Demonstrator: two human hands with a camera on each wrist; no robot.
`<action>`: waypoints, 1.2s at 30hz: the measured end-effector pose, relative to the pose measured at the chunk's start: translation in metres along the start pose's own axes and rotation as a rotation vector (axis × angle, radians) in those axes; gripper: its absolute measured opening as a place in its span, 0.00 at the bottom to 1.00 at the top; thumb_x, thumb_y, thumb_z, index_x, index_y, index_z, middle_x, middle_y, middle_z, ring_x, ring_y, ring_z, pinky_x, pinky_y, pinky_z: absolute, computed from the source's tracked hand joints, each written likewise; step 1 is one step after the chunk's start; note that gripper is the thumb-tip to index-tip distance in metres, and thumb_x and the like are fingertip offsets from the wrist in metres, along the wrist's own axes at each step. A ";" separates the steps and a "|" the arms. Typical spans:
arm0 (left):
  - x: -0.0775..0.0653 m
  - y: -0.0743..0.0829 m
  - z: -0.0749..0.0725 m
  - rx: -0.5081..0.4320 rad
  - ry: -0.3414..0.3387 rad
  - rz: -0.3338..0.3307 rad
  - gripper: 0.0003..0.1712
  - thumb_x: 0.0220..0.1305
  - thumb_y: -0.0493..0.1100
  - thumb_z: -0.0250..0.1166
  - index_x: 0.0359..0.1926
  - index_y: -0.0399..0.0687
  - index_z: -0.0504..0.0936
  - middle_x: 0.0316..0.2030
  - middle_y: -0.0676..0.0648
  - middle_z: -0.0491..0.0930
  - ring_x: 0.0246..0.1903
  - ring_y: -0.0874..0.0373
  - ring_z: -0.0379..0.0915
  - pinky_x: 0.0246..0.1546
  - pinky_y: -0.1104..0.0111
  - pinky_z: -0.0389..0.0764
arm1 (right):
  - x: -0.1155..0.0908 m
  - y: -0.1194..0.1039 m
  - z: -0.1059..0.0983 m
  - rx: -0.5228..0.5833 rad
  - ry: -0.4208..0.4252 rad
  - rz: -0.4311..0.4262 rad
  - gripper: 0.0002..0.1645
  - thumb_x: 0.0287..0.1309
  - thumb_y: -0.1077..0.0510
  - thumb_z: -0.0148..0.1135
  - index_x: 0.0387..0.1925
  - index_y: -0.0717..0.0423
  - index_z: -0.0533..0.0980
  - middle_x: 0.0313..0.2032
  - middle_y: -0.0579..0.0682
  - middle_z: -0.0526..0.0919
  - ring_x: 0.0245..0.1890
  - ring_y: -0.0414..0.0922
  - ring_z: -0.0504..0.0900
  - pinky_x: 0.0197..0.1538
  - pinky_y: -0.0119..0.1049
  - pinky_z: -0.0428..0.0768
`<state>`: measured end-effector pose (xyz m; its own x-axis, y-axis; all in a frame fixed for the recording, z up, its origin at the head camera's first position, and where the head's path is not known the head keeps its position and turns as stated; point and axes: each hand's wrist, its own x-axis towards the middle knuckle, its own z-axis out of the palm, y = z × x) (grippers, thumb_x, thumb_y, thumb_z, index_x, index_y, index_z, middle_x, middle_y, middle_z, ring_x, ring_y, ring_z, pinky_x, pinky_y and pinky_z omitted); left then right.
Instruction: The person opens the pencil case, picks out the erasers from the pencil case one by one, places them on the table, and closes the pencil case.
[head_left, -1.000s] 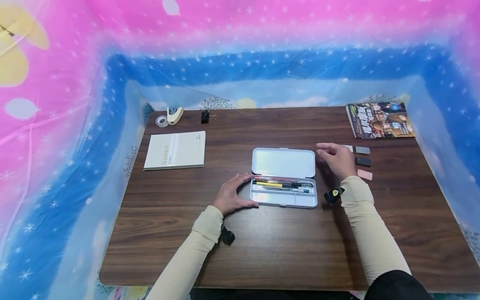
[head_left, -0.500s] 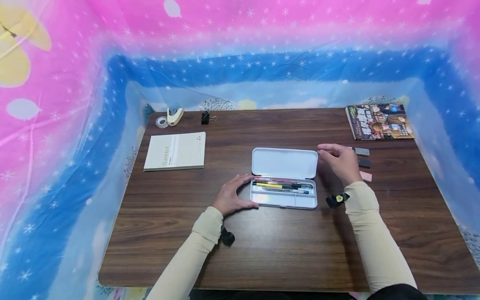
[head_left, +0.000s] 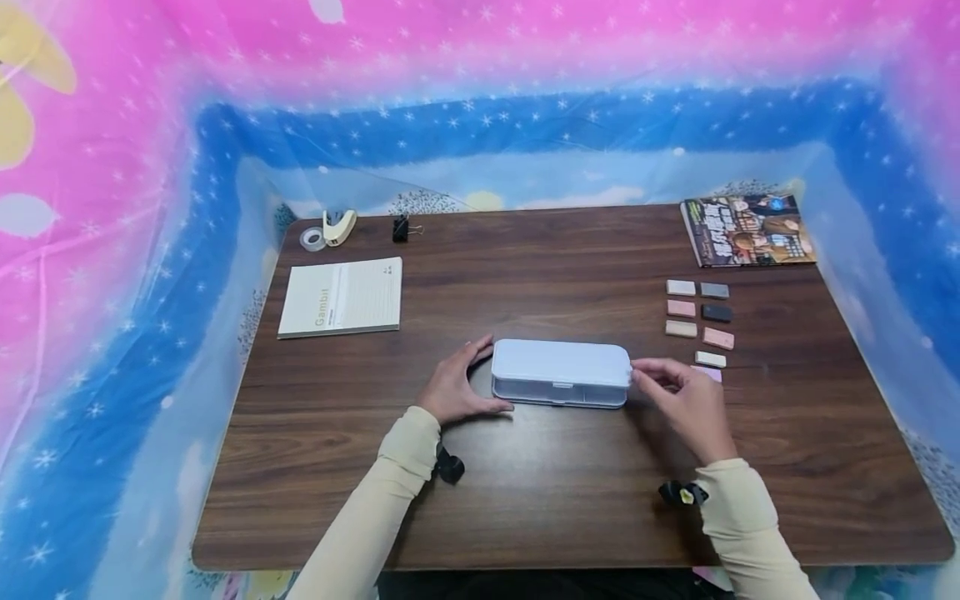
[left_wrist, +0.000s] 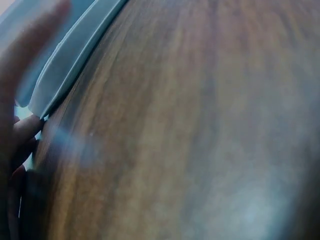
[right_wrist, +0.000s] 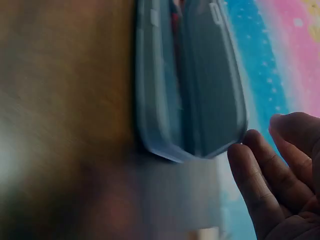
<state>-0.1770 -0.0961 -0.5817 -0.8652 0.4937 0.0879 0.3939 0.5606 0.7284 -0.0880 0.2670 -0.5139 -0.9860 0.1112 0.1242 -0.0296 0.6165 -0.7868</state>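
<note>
A white pencil case (head_left: pixel 562 360) lies on the brown table, its hinged lid (right_wrist: pixel 215 80) partly lowered over the base. Through the gap, the right wrist view shows something red inside; most of the contents are hidden. My left hand (head_left: pixel 456 387) holds the case's left end, thumb at the near corner and fingers at the far one. At the right end, my right hand (head_left: pixel 693 408) pinches the lid's edge with its fingertips. Beside that hand lie a white eraser (head_left: pixel 710 359) and a partly covered purple one (head_left: pixel 708 374).
More erasers, among them a dark one (head_left: pixel 716 313), lie in two columns beyond my right hand. A comic book (head_left: pixel 750 232) is at the back right. A notebook (head_left: pixel 341 296), tape roll (head_left: pixel 312 239), cream stapler-like tool (head_left: pixel 340 228) and black binder clip (head_left: pixel 401 229) occupy the left.
The lid has swung from standing open down toward the base, covering the pens. My right hand has come nearer with it, uncovering several erasers. My left hand stays at the case's left end.
</note>
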 end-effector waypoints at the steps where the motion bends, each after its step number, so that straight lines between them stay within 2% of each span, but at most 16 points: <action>1: 0.000 0.000 -0.001 -0.003 -0.001 0.000 0.67 0.44 0.58 0.88 0.80 0.43 0.64 0.69 0.48 0.78 0.75 0.41 0.63 0.78 0.50 0.64 | -0.005 0.002 0.004 0.005 -0.004 0.016 0.11 0.69 0.54 0.73 0.48 0.54 0.89 0.38 0.49 0.91 0.35 0.33 0.84 0.38 0.18 0.79; 6: -0.002 -0.001 -0.005 -0.015 0.001 -0.011 0.53 0.60 0.56 0.79 0.79 0.43 0.65 0.68 0.49 0.79 0.75 0.42 0.62 0.79 0.51 0.62 | -0.019 0.009 0.017 0.000 -0.016 0.089 0.12 0.69 0.52 0.72 0.49 0.53 0.89 0.40 0.48 0.92 0.38 0.35 0.85 0.39 0.18 0.79; 9: -0.002 -0.001 -0.005 -0.014 0.006 -0.024 0.49 0.64 0.56 0.76 0.79 0.44 0.65 0.68 0.50 0.79 0.76 0.42 0.62 0.79 0.52 0.62 | -0.023 0.009 0.020 -0.026 -0.022 0.098 0.12 0.70 0.51 0.71 0.49 0.52 0.89 0.42 0.47 0.92 0.39 0.37 0.86 0.40 0.17 0.79; 14: -0.001 0.001 -0.004 -0.007 0.018 -0.027 0.50 0.62 0.56 0.79 0.79 0.45 0.67 0.69 0.49 0.78 0.75 0.42 0.62 0.78 0.50 0.65 | -0.026 0.009 0.023 -0.070 -0.023 0.073 0.11 0.70 0.54 0.71 0.49 0.52 0.89 0.43 0.48 0.92 0.41 0.42 0.87 0.42 0.16 0.79; 16: 0.000 0.001 -0.003 -0.002 0.017 -0.018 0.52 0.60 0.56 0.80 0.78 0.45 0.67 0.69 0.48 0.78 0.75 0.42 0.63 0.77 0.50 0.65 | -0.027 0.009 0.023 -0.093 -0.021 0.056 0.10 0.69 0.56 0.71 0.49 0.52 0.89 0.42 0.48 0.92 0.41 0.43 0.88 0.42 0.19 0.81; 20: 0.003 0.002 -0.002 -0.004 0.015 0.004 0.53 0.58 0.55 0.82 0.78 0.43 0.67 0.68 0.48 0.79 0.74 0.43 0.65 0.77 0.51 0.66 | -0.031 0.010 0.022 -0.145 -0.015 0.011 0.09 0.68 0.62 0.71 0.48 0.53 0.88 0.41 0.50 0.92 0.40 0.46 0.89 0.44 0.36 0.89; 23: 0.005 0.002 -0.001 -0.014 0.021 0.019 0.54 0.57 0.54 0.83 0.78 0.42 0.67 0.68 0.47 0.79 0.74 0.42 0.65 0.77 0.50 0.66 | -0.034 0.010 0.023 -0.156 -0.015 -0.018 0.11 0.68 0.65 0.70 0.49 0.54 0.88 0.42 0.53 0.92 0.40 0.49 0.90 0.44 0.49 0.91; 25: 0.006 0.002 0.000 -0.022 0.027 0.025 0.54 0.56 0.54 0.83 0.77 0.41 0.67 0.67 0.47 0.80 0.74 0.42 0.66 0.77 0.50 0.66 | -0.036 0.011 0.022 -0.156 -0.021 -0.032 0.11 0.68 0.66 0.69 0.49 0.55 0.88 0.43 0.54 0.92 0.40 0.51 0.91 0.44 0.54 0.91; 32: 0.012 0.001 0.003 -0.042 0.041 0.037 0.54 0.55 0.53 0.84 0.77 0.40 0.67 0.66 0.46 0.80 0.74 0.43 0.65 0.79 0.55 0.62 | -0.030 0.017 0.021 -0.163 -0.027 -0.068 0.11 0.67 0.67 0.69 0.49 0.56 0.87 0.43 0.56 0.92 0.39 0.52 0.91 0.42 0.55 0.91; 36: 0.011 -0.002 0.004 -0.046 0.039 0.027 0.55 0.55 0.52 0.84 0.77 0.39 0.67 0.66 0.45 0.80 0.74 0.43 0.65 0.79 0.54 0.63 | -0.027 0.019 0.021 -0.150 -0.074 -0.053 0.12 0.68 0.64 0.69 0.51 0.55 0.87 0.44 0.54 0.92 0.40 0.51 0.91 0.43 0.54 0.91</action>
